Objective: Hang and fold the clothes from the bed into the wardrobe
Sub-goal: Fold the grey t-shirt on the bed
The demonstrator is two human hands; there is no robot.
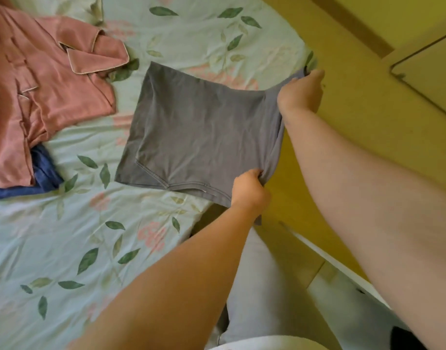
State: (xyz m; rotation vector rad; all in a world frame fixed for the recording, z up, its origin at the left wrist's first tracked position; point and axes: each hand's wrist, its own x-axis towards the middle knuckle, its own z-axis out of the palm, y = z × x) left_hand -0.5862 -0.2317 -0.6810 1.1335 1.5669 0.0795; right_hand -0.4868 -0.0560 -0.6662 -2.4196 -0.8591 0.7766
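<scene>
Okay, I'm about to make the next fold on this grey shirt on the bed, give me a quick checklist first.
1. Left hand grips the grey cotton T-shirt near its close corner: ok.
2. Right hand holds its far corner: ok.
3. T-shirt flat on the floral bed sheet: not ok, the gripped side is bunched and lifted.
4. Clear of the pink collared pyjama top: ok, apart.
5. Blue garment under that top, out of the way: ok.
6. Lower layers even: cannot tell, hidden.
</scene>
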